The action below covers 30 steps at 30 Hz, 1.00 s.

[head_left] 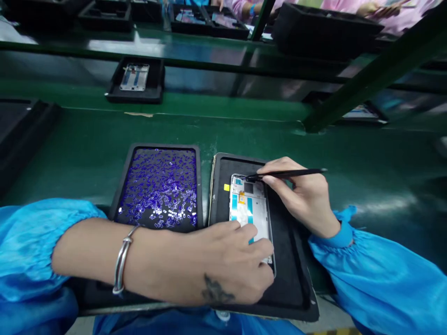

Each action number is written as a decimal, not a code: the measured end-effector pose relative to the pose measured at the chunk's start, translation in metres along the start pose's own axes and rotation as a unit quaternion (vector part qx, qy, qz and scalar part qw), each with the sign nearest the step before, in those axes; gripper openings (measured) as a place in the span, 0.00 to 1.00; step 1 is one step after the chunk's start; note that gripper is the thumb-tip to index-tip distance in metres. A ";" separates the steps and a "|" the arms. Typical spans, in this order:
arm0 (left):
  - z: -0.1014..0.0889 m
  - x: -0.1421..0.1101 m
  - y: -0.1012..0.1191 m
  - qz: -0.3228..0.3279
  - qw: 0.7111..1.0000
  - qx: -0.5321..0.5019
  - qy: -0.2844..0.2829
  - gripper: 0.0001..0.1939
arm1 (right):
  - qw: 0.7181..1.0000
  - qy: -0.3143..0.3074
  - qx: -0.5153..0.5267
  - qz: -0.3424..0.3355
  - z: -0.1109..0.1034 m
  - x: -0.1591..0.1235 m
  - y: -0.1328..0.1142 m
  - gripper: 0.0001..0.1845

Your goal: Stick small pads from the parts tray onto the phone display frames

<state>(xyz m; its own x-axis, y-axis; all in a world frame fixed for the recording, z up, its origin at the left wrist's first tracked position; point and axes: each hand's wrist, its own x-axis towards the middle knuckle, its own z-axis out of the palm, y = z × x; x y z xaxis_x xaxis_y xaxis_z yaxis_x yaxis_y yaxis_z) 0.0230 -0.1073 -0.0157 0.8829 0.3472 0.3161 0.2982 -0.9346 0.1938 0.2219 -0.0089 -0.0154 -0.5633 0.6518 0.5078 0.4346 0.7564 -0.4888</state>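
Observation:
A silver phone frame [260, 214] with blue-green film strips and an orange flex piece lies on a black foam tray [291, 284]. My left hand [226, 263] is curled over its lower half, fingers closed on it and hiding that part. Between the thumb and fingers of my right hand [305, 200] are slim black tweezers [296, 173]. Their tip is at the frame's top edge; whether it grips anything is too small to tell. Left of the frame, a second black tray [199, 186] holds many tiny purple-edged clear pieces [160, 184].
A black tray [159, 88] with another phone frame [134, 77] sits on the ledge ahead. A slanted green post [366, 79] rises at right, with another tray [379, 120] behind it. Black bins [324, 35] and co-workers in pink [240, 7] are across the bench.

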 end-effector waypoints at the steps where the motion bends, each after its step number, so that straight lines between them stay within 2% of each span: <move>1: -0.010 0.001 -0.007 0.000 1.000 -0.001 -0.002 0.05 | 1.000 0.015 0.009 -0.022 -0.002 -0.001 -0.001 0.07; 3: -0.033 0.003 -0.025 -0.040 0.999 -0.010 0.008 0.07 | 0.997 0.045 0.022 -0.066 -0.005 -0.001 -0.004 0.09; 5: -0.053 0.005 -0.047 -0.134 0.988 -0.036 0.061 0.08 | 0.991 0.071 0.018 -0.109 -0.008 -0.002 -0.007 0.11; 7: -0.063 0.008 -0.070 -0.219 0.962 -0.110 0.121 0.10 | 0.987 0.084 0.011 -0.139 -0.010 -0.003 -0.010 0.12; 9: -0.060 0.010 -0.088 -0.271 0.922 -0.242 0.132 0.10 | 0.984 0.087 0.011 -0.157 -0.011 -0.003 -0.012 0.13; 12: -0.044 0.012 -0.102 -0.301 0.845 -0.432 0.091 0.10 | 0.982 0.085 0.020 -0.170 -0.011 -0.003 -0.014 0.13; 14: -0.035 0.012 -0.103 -0.305 0.808 -0.501 0.064 0.10 | 0.982 0.083 0.027 -0.169 -0.011 -0.003 -0.015 0.13; 17: -0.030 0.013 -0.099 -0.295 0.775 -0.556 0.050 0.10 | 0.982 0.078 0.036 -0.167 -0.010 -0.003 -0.017 0.12; 20: -0.032 0.014 -0.094 -0.285 0.764 -0.577 0.050 0.10 | 0.982 0.073 0.045 -0.170 -0.010 -0.002 -0.018 0.13; 26: -0.031 0.014 -0.093 -0.276 0.770 -0.573 0.048 0.11 | 0.982 0.071 0.058 -0.162 -0.009 -0.001 -0.020 0.13; 30: -0.028 0.012 -0.096 -0.265 0.764 -0.587 0.046 0.12 | 0.984 0.068 0.064 -0.152 -0.009 -0.002 -0.019 0.12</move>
<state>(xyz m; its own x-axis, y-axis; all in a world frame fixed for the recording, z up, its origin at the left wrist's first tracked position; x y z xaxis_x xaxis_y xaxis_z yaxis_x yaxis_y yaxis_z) -0.0051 -0.0112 -0.0045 0.7051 0.7078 -0.0421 0.0267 0.0328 0.9991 0.2212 -0.0242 -0.0004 -0.5499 0.4050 0.7304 0.1634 0.9098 -0.3814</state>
